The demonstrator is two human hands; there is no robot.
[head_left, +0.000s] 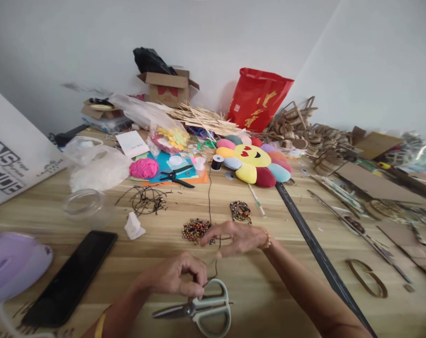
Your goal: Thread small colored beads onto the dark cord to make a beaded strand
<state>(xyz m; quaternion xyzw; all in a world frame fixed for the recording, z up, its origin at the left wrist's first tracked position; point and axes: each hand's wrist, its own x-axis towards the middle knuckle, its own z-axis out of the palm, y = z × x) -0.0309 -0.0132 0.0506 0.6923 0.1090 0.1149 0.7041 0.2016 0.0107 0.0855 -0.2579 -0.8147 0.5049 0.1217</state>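
Note:
My left hand (175, 277) is curled in a pinch on a thin black cord (210, 197), just above pale green scissors (202, 307) lying on the wooden table (269, 281). The cord runs away from me to a black spool (217, 162). My right hand (234, 238) rests on the table with fingers stretched toward a pile of mixed coloured beads (196, 230), and the cord passes under its fingertips. A beaded bracelet (240, 211) lies just beyond that hand.
A black phone (72, 277) and a purple object (11, 265) lie at left. Farther off are a flower-shaped emoji cushion (251, 162), black scissors (175, 176), pink yarn (144, 168), a clear jar (84, 204), cord scraps (145, 199), a long black ruler (314, 249) and cardboard pieces (375, 183).

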